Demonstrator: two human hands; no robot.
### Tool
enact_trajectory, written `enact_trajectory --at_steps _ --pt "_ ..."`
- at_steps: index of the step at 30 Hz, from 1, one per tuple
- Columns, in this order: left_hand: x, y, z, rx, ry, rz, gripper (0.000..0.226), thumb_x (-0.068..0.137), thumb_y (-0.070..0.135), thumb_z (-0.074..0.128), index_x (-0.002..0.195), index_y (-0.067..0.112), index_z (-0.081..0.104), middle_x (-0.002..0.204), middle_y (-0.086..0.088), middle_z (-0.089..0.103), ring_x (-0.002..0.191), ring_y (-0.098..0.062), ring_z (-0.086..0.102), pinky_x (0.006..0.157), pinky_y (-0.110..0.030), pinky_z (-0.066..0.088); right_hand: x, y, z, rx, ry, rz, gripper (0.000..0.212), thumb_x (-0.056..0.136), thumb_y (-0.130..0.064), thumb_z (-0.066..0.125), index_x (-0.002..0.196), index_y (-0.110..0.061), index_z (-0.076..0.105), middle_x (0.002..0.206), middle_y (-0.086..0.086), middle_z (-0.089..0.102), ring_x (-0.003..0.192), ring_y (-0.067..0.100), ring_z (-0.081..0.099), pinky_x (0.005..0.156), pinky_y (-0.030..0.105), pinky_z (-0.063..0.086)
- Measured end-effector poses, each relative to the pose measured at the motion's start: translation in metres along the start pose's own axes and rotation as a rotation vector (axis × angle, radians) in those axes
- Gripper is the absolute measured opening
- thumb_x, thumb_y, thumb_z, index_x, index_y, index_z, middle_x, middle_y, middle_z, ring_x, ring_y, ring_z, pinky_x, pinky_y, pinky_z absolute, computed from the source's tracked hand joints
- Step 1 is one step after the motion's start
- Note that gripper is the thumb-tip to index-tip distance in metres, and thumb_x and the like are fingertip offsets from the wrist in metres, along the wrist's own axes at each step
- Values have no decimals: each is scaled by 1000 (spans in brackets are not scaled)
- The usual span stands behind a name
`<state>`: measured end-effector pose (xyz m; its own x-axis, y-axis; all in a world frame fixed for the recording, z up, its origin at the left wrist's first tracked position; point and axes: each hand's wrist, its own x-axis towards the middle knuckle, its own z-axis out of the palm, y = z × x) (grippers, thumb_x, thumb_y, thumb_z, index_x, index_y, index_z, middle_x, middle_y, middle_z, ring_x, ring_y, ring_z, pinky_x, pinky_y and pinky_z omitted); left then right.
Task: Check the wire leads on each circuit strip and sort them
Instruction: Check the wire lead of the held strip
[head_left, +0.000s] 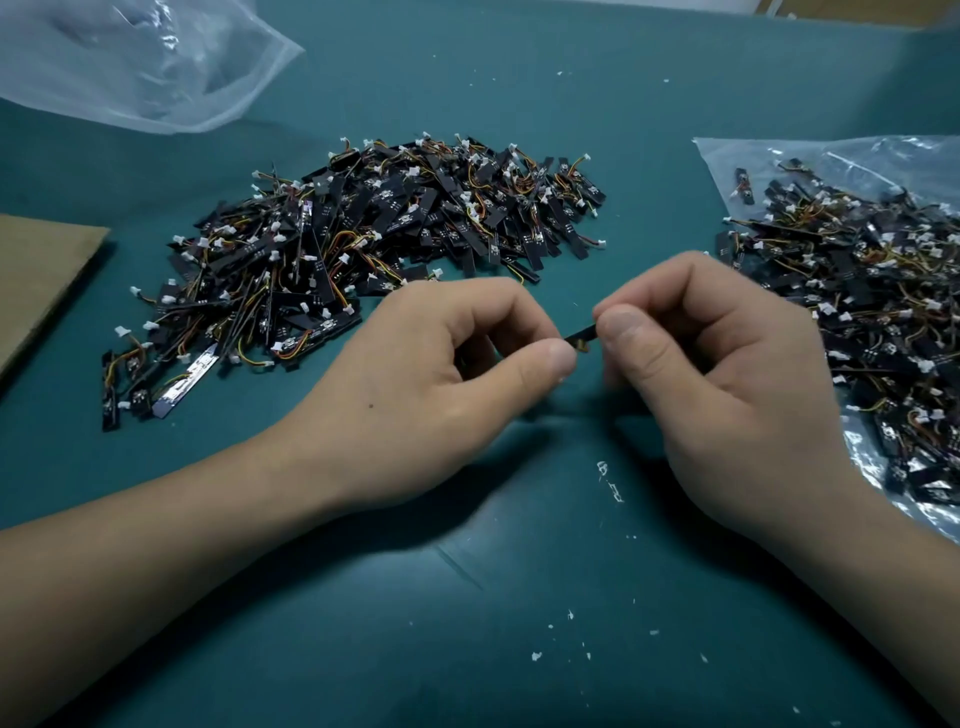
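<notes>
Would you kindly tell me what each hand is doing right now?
Left hand: pinches one end of a small circuit strip.
Right hand: pinches the other end of the same circuit strip.

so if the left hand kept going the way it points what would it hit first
Most likely the right hand: the left hand points straight at its thumb, with only the small circuit strip they both pinch between them.
</notes>
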<state>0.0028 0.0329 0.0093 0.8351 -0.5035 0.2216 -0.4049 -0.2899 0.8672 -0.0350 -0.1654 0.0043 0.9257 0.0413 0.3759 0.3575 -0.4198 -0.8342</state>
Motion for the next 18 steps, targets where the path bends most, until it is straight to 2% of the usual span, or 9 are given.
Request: enact_trajectory --at_steps 4,6,9,11,15,18 --pt "-1 3 -1 -4 -57 31 18 94 22 66 79 14 68 60 -5 58 53 -17 47 51 -21 37 3 -1 -1 70 -56 53 19 100 -31 59 89 -17 65 72 -6 67 64 5 59 63 16 45" --pt "-1 4 -3 -34 -55 20 19 93 20 64 75 13 66 58 -6 55 53 -13 44 51 -23 36 3 -2 -1 6 -131 48 28 99 -36 52 80 -19 63 70 -2 65 62 7 55 61 20 43" --pt "-1 4 -3 -31 -64 1 21 90 18 63 70 12 61 55 -3 50 52 -7 41 51 -21 33 3 -4 -2 -54 -164 25 33 100 -32 52 69 -25 58 60 5 57 54 10 49 55 22 40" --pt "-1 4 -2 -25 -69 -6 23 90 17 62 68 11 59 54 0 48 52 -6 40 52 -20 33 1 -5 -3 -25 -156 13 33 100 -28 55 67 -25 57 57 6 55 49 8 49 51 23 40" --pt "-2 3 -2 -20 -71 -3 25 88 16 60 64 11 53 53 -5 49 51 -14 42 51 -25 34 -1 -7 -3 -24 -155 -5 32 97 -33 53 67 -23 59 56 7 57 47 8 53 48 32 43" --pt "-1 3 -2 -24 -58 -3 26 87 14 60 63 12 50 51 3 43 50 -7 39 51 -20 32 -1 -7 -2 -27 -163 8 34 96 -35 54 66 -21 62 55 8 58 47 12 55 48 36 43"
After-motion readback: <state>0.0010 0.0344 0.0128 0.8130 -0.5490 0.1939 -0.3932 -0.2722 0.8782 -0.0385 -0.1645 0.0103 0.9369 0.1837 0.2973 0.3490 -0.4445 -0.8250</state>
